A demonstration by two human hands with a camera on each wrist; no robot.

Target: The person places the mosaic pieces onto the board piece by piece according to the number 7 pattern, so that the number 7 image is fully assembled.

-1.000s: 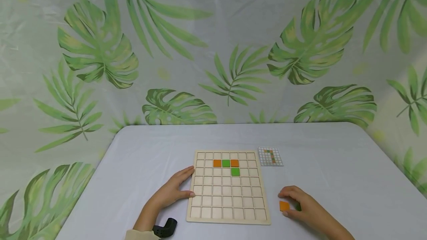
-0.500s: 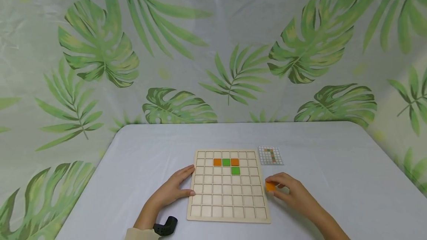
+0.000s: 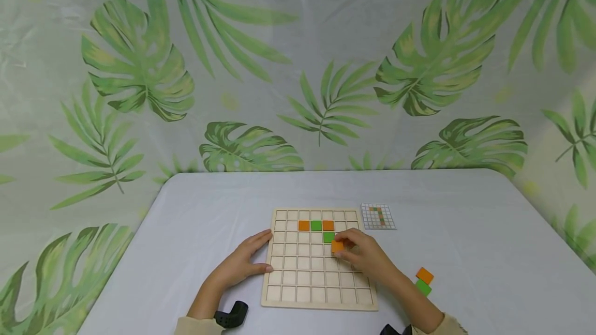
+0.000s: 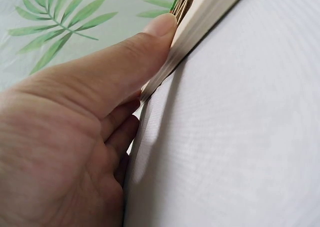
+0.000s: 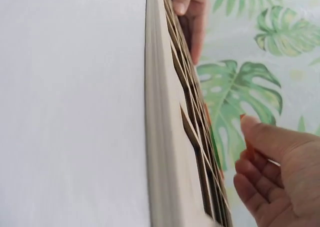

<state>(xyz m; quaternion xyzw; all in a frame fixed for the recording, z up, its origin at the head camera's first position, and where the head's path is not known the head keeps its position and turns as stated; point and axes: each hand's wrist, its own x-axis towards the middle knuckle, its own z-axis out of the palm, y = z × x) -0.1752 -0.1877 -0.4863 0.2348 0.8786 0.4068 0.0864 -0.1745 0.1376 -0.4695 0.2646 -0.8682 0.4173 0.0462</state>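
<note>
Pinching orange tile [image 3: 337, 247] w/ R hand [image 3: 368, 256] over grid board [image 3: 303, 278], nr green tile [image 3: 328, 237]; resting L hand [image 3: 238, 265], unclenched, along board's L edge; expecting orange tile to handle light, stiff, poss. slick; best holding by opp. edges, keeping underside free

Reads like a figure 7 on the small gridded card [image 3: 378, 216], set just beside the board [image 3: 302, 277] near its far right corner – made up of orange and green squares, with a short bar across the top and a longer stroke running down from the right end – too small to make out finer marking.
</note>
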